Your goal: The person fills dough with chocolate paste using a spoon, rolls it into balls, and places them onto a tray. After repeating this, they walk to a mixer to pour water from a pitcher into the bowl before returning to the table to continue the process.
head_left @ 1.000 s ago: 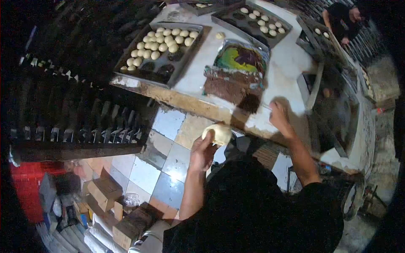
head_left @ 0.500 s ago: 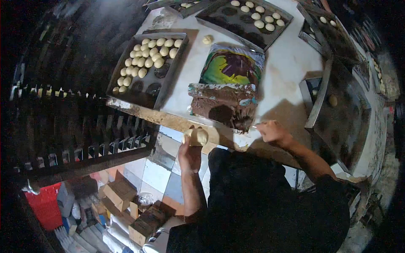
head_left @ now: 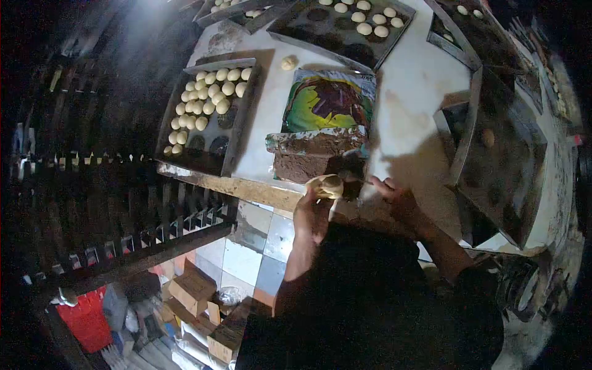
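My left hand (head_left: 310, 217) is closed around a flattened piece of pale dough (head_left: 321, 185), holding it up at the table's front edge. Inside the dough's hollow a darker patch shows. My right hand (head_left: 398, 198) is closed on a thin tool (head_left: 365, 180) pointing left towards the dough; its working end is too dark to make out. Just beyond both hands lies an opened plastic bag (head_left: 327, 105), green, yellow and purple, its near end rolled back over a mass of brown filling (head_left: 302, 168).
A metal tray (head_left: 232, 145) with many dough balls stands on the left of the table (head_left: 401, 92). Another dough-ball tray (head_left: 370, 60) is at the back. A lone dough ball (head_left: 288, 63) lies between them. Dark trays (head_left: 512, 166) overlap at right. Cardboard boxes (head_left: 192, 288) sit below left.
My left hand has brought the dough to the right, up to the filling's near edge. My right hand stays close by with the tool turned towards the dough. The whole view has shifted slightly.
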### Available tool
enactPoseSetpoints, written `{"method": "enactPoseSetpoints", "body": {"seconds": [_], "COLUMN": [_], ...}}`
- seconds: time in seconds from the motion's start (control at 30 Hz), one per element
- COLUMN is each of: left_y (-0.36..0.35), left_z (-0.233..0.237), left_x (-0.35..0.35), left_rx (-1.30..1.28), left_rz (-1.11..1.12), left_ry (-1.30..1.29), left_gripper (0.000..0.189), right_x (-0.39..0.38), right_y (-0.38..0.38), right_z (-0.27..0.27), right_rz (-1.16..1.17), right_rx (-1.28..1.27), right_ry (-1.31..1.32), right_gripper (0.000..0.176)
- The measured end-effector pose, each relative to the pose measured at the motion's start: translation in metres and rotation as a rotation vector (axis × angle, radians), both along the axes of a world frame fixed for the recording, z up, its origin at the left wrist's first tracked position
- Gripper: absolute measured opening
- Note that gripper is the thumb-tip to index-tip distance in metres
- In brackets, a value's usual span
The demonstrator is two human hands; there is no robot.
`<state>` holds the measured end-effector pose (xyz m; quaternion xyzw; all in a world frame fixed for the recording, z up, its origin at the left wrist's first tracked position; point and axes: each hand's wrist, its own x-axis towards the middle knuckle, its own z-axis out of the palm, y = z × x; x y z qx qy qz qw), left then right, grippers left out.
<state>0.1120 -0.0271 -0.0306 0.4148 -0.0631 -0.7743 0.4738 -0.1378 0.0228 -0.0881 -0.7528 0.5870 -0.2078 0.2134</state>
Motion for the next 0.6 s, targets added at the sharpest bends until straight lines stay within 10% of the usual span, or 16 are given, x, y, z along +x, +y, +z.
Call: {"method": "enactPoseSetpoints", "body": {"seconds": [0.1,0.2,0.3,0.4,0.6], "left_y": [0.0,0.001,0.011,0.025,0.086], "left_z": [0.034,0.022,0.026,0.03,0.076], "left_x": [0.005,0.012,0.009,0.02,0.073], "left_rx": [0.025,-0.099,-0.175,-0.397,-1.128], "left_rz": [0.058,0.027,0.001,0.083,0.052], "left_ry": [-0.062,-0.051,0.046,-0.058,-1.369], "left_gripper": [0.037,0.037,0.04,0.049,0.072], "right_x": [-0.001,0.04,0.097,0.129,0.212], "right_y": [-0.002,-0.019,-0.023,-0.034,0.015], "right_z": [-0.017,0.025,0.08,0.088,0.178], "right_rz": [-0.076,-0.076,-0.149,-0.303,0.029], "right_rx": [-0.01,-0.409,0.062,0.289,-0.391], "right_ry": [0.326,-0.248,-1.171,-1.534,-0.577], "right_gripper": [0.032,0.023,0.017,0.021,0.031]}}
